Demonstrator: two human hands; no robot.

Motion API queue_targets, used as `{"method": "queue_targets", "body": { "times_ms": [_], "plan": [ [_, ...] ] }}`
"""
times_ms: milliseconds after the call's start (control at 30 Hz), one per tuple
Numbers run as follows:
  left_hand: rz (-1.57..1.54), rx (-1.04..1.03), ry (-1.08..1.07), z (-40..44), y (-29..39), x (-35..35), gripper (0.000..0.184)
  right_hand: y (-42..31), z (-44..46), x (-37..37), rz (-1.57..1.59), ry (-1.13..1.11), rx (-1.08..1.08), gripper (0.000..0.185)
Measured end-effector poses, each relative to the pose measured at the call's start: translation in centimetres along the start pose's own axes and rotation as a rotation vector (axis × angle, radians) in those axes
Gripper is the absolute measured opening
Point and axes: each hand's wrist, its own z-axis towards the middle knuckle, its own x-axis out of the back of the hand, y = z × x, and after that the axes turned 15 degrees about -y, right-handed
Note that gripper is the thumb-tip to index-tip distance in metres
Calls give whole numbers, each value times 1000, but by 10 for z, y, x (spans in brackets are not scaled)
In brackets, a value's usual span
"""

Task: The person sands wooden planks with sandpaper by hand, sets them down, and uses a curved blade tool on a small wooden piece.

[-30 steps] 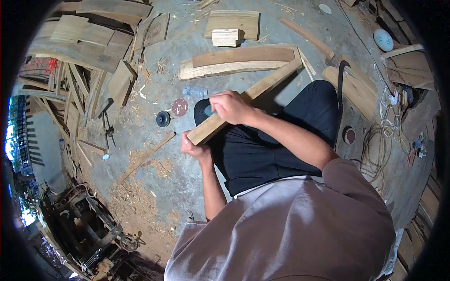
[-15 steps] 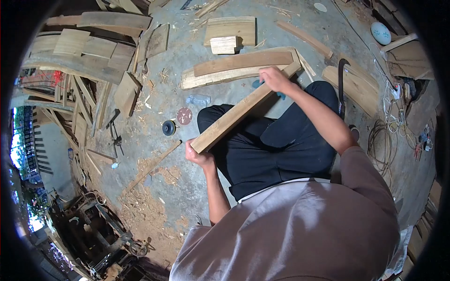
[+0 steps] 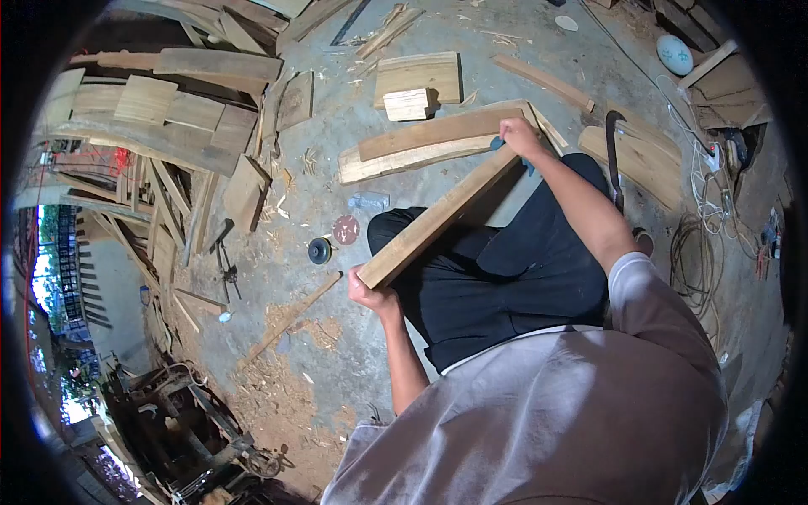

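Observation:
A long squared wooden beam (image 3: 442, 215) lies slantwise over my crossed legs, its near end at the lower left and its far end at the upper right. My left hand (image 3: 370, 293) is wrapped round the near end. Up at the far end, my right hand (image 3: 520, 139) is closed over a blue-green thing (image 3: 497, 144) that shows at the edges of the hand, against the beam's top. What this thing is cannot be made out. Just beyond the far end lie a curved brown board (image 3: 438, 133) and a paler plank under it.
A black disc (image 3: 320, 250) and a reddish round sheet (image 3: 345, 229) lie left of my knee. A thin stick (image 3: 295, 316) rests among shavings. Stacked boards (image 3: 194, 109) fill the upper left, a machine (image 3: 185, 429) the lower left. Coiled cable (image 3: 697, 261) lies at right.
My right hand has slid along the beam from near its lower end to its far end, with the blue-green thing. My left hand still holds the near end. The view has shifted slightly.

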Motion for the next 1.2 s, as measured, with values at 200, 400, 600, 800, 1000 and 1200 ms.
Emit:
{"method": "queue_targets", "body": {
  "times_ms": [200, 400, 600, 800, 1000, 1200],
  "plan": [
    [54, 62, 15, 5, 5, 1, 67, -43, -12, -48, 50, -8, 139, 11],
    [51, 16, 4, 1, 8, 1, 45, -166, -66, -86, 137, 26, 188, 10],
    [59, 45, 39, 2, -2, -1, 66, -258, -107, -130, 335, -63, 478, 11],
    [30, 93, -15, 0, 0, 3, 61, -314, -139, -143, 182, -17, 717, 10],
    [47, 80, -47, 3, 10, 2, 64, -301, -139, -140, 179, 9, 827, 6],
    [12, 93, -30, 3, 1, 0, 68, -268, -126, -127, 209, 13, 758, 5]
  ]
}}
